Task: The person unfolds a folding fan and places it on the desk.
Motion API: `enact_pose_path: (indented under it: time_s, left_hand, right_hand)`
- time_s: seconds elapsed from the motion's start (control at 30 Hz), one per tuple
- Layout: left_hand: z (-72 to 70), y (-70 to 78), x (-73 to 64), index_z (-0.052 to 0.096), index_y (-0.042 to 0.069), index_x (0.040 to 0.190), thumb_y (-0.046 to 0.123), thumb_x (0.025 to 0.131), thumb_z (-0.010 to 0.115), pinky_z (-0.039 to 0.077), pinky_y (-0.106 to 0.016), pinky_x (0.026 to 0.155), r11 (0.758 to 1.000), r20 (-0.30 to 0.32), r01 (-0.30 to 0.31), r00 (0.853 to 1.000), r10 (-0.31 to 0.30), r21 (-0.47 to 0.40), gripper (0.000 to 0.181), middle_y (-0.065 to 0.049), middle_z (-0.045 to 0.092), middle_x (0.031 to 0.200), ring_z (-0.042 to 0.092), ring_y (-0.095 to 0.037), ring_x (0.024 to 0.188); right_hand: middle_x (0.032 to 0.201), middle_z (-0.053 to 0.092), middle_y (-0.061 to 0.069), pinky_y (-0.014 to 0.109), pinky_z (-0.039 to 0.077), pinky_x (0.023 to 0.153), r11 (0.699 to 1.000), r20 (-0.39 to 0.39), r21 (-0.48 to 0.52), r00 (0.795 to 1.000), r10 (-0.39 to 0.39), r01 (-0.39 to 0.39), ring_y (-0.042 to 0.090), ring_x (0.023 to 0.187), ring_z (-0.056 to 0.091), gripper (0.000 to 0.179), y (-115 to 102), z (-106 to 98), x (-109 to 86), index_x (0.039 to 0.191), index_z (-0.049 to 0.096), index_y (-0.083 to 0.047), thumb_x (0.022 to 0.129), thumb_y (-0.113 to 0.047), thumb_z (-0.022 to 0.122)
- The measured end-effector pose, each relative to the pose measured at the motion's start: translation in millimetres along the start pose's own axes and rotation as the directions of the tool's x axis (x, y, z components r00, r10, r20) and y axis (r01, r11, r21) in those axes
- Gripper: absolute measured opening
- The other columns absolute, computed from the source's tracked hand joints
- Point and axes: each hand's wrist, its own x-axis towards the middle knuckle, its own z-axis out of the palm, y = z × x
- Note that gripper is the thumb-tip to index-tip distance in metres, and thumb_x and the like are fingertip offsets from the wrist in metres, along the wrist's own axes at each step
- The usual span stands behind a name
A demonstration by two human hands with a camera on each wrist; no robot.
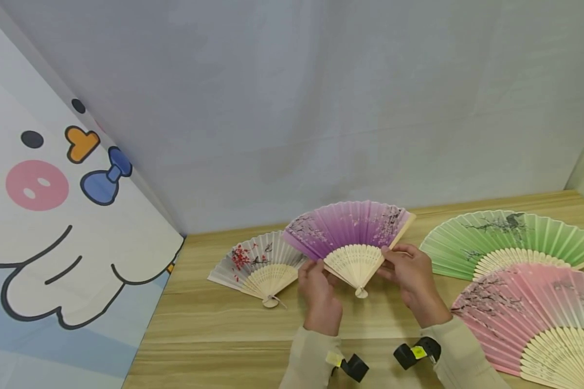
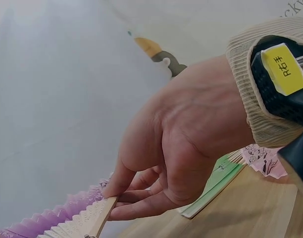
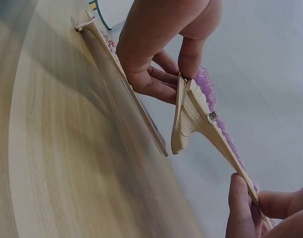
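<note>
A spread purple folding fan [image 1: 352, 229] with pale bamboo ribs and blossom print is held up over the table, its pivot end pointing down toward me. My left hand [image 1: 318, 297] pinches the fan's left outer rib between thumb and fingers. On the other side my right hand [image 1: 413, 275] grips the right outer rib, thumb in front. The left wrist view shows the right hand [image 2: 176, 144] at the rib's edge. Both pinches appear in the right wrist view, where the fan's riveted end [image 3: 211, 116] sits between the left hand [image 3: 166, 34] and the right hand [image 3: 285, 213].
A grey-white fan [image 1: 267, 259] with red blossoms lies spread at the left, partly behind the purple one. To the right are a green fan [image 1: 516, 237] and a pink fan [image 1: 511, 308] overlapping it. A grey curtain [image 1: 321, 108] rises behind the wooden table [image 1: 214, 335].
</note>
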Motion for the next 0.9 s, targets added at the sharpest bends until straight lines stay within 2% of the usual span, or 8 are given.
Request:
enact_pose_path:
  time_s: [0.3, 0.63, 0.9]
  left_hand:
    - [2.3, -0.2, 2.4, 0.056, -0.001, 0.111, -0.002, 0.103, 0.054, 0.052, -0.020, 0.063, 0.999, -0.025, -0.006, 1.000, 0.005, -0.042, 0.008, -0.003, 0.060, 0.093, 0.059, -0.010, 0.079]
    - [3.2, 2.4, 3.0, 0.056, 0.001, 0.109, -0.001, 0.103, 0.054, 0.050, -0.020, 0.063, 0.999, -0.034, -0.004, 0.999, 0.002, -0.043, 0.007, -0.002, 0.058, 0.090, 0.055, -0.009, 0.076]
    - [0.4, 4.5, 2.9, 0.055, 0.003, 0.109, -0.002, 0.103, 0.053, 0.050, -0.019, 0.063, 0.998, -0.037, 0.003, 0.999, -0.005, -0.062, 0.009, -0.002, 0.059, 0.091, 0.057, -0.010, 0.076]
  right_hand:
    - [0.082, 0.063, -0.005, 0.024, 0.064, 0.074, 1.000, -0.014, 0.023, 1.000, 0.000, 0.000, 0.006, 0.073, 0.066, 0.011, -1.1, -1.2, -0.7, 0.109, 0.049, 0.002, 0.107, -0.004, 0.058]
    - [0.084, 0.063, -0.005, 0.024, 0.064, 0.077, 0.999, -0.031, 0.042, 1.000, -0.004, 0.005, 0.005, 0.075, 0.066, 0.012, -4.3, -2.1, -2.7, 0.113, 0.049, 0.002, 0.108, -0.004, 0.057]
    - [0.078, 0.066, -0.007, 0.025, 0.064, 0.077, 0.998, -0.050, 0.067, 0.999, -0.015, 0.018, 0.005, 0.073, 0.069, 0.012, -4.7, -2.7, -5.5, 0.114, 0.049, 0.003, 0.108, -0.004, 0.056]
